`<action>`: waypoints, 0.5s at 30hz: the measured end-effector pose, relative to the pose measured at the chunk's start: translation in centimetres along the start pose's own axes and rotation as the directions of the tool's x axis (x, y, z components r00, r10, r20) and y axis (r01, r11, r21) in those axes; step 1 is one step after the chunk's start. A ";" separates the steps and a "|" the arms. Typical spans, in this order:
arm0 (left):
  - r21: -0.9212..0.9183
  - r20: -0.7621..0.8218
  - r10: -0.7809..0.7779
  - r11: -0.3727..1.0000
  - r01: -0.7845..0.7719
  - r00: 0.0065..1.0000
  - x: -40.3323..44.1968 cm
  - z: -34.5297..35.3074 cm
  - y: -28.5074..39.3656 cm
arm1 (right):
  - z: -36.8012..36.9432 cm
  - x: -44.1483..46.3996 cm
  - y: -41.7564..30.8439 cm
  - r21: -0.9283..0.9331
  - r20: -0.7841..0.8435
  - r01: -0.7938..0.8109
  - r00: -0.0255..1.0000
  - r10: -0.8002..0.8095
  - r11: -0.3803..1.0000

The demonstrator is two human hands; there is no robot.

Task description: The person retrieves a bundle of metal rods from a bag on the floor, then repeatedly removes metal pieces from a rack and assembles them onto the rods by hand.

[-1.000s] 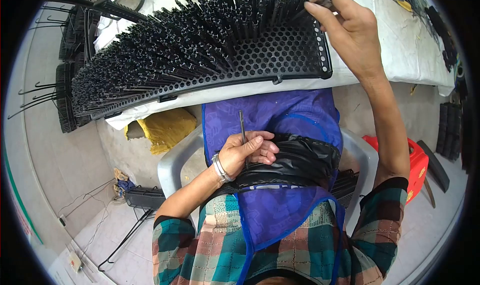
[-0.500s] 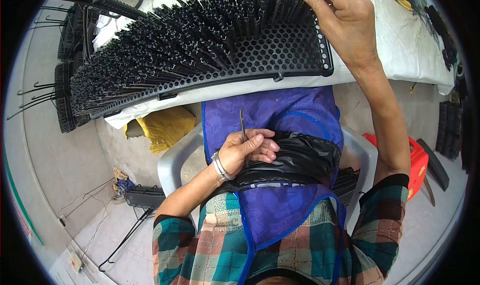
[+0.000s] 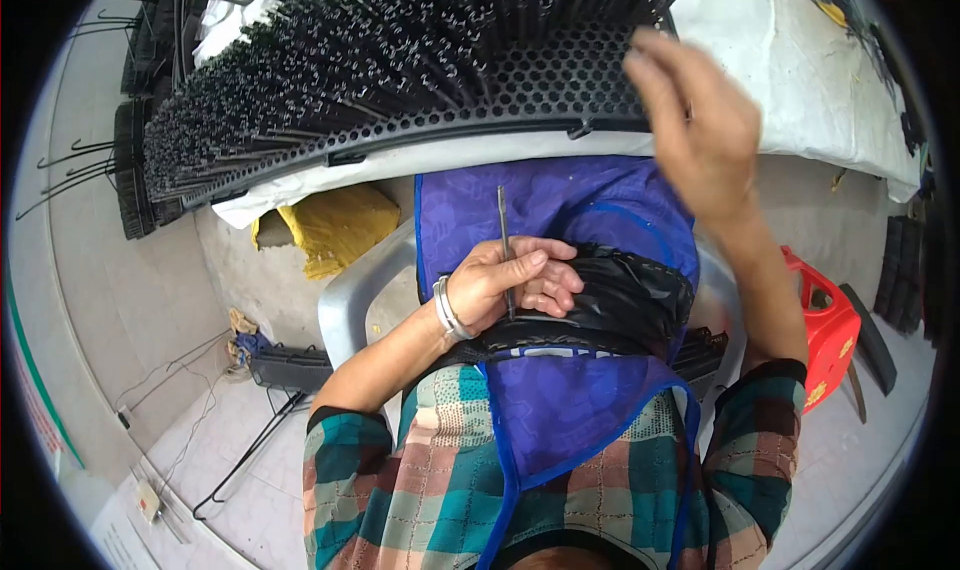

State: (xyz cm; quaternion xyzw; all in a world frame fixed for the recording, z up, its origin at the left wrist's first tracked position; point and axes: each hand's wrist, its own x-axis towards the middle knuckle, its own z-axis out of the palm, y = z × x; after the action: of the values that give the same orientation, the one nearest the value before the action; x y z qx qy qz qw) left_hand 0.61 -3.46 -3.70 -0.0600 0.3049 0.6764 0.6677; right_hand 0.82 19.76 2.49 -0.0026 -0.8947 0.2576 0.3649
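Observation:
My left hand (image 3: pixel 510 285) rests palm up above the black plastic on my lap, with a thin metal tool (image 3: pixel 504 240) held upright between thumb and palm. My right hand (image 3: pixel 700 120), blurred, is raised at the right end of a long black perforated tray (image 3: pixel 570 78). Its thumb and index finger are apart, and nothing can be made out between them. Many thin black rods (image 3: pixel 350 60) stand densely in the tray's left and back parts; the holes at its front right show bare.
The tray lies on a white-covered table (image 3: pixel 820 90). Below it are a yellow bag (image 3: pixel 345 232) and a grey chair (image 3: pixel 345 305) under me. A red stool (image 3: pixel 830 340) stands at the right. Black racks with hooks (image 3: pixel 130 160) line the left wall.
My right hand has come down from the rod tips, its fingers parting. The view has shifted slightly, so the tray appears higher. My left hand keeps holding the metal tool.

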 end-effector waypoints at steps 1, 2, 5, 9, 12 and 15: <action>-0.002 0.022 0.006 1.000 -0.006 1.000 0.0 -0.1 -0.2 | 0.6 -2.3 -0.9 0.113 0.092 0.003 0.996 -0.013 0.994; -0.028 0.034 -0.004 1.000 0.005 0.999 -0.2 -0.1 -0.2 | 1.5 -4.7 -1.9 0.226 0.179 -0.007 0.983 -0.034 0.974; -0.033 0.105 -0.025 0.999 0.029 0.994 -0.2 0.3 0.1 | 1.9 -7.5 -3.0 0.357 0.290 -0.084 0.957 -0.025 0.930; -0.069 0.214 -0.065 0.994 0.082 0.975 0.1 0.2 0.1 | 1.8 -8.8 -3.7 0.453 0.358 -0.320 0.920 0.159 0.832; -0.139 0.129 -0.055 0.988 0.073 0.990 0.1 0.7 -0.4 | 1.1 -8.9 -4.0 0.406 0.227 -0.024 0.971 -0.076 0.913; -0.253 -0.015 -0.014 0.967 0.010 1.000 0.1 2.1 -0.2 | -0.3 -8.9 -5.3 0.377 0.168 0.297 0.910 -0.380 0.877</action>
State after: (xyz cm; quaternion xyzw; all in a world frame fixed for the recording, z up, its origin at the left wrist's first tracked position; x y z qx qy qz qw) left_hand 1.51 -2.38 -2.14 -0.1522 0.2212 0.7052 0.6562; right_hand 8.50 13.59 -0.73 0.2495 -0.8592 0.3397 0.2899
